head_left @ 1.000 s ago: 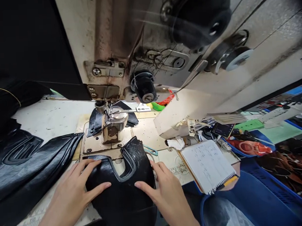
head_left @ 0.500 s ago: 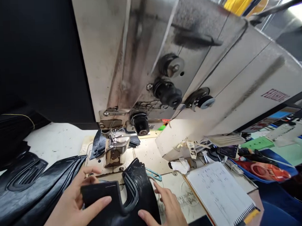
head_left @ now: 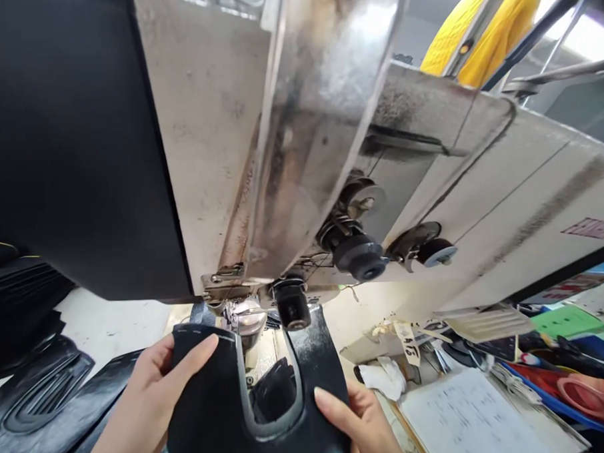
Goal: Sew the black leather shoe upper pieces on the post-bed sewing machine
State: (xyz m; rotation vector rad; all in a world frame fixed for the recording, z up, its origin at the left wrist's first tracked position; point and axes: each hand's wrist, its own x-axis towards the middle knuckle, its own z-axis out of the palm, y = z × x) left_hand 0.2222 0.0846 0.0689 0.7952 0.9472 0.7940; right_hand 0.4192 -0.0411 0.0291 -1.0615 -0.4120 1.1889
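A black leather piece (head_left: 214, 404) with a U-shaped cut-out edged in grey is held up in front of the sewing machine (head_left: 323, 139). My left hand (head_left: 156, 386) pinches its left arm, thumb on top and fingers behind. On the right side, my right hand (head_left: 363, 417) grips the other arm the same way, thumb on the face. The piece's upper left edge is close to the presser foot (head_left: 248, 319); whether it touches cannot be made out. Through the cut-out, more black leather (head_left: 274, 391) shows on the machine bed below.
Stacked black leather pieces (head_left: 44, 398) lie on the left. To the right are a spiral notebook (head_left: 470, 413), a white crumpled cloth (head_left: 383, 378), a paper tag (head_left: 408, 342) and a blue tray (head_left: 544, 389) with red items. A dark panel (head_left: 73, 150) fills the upper left.
The leather piece has been raised toward the presser foot and opened out, showing its whole cut-out. My right hand has closed on its right side. The camera view has tilted upward.
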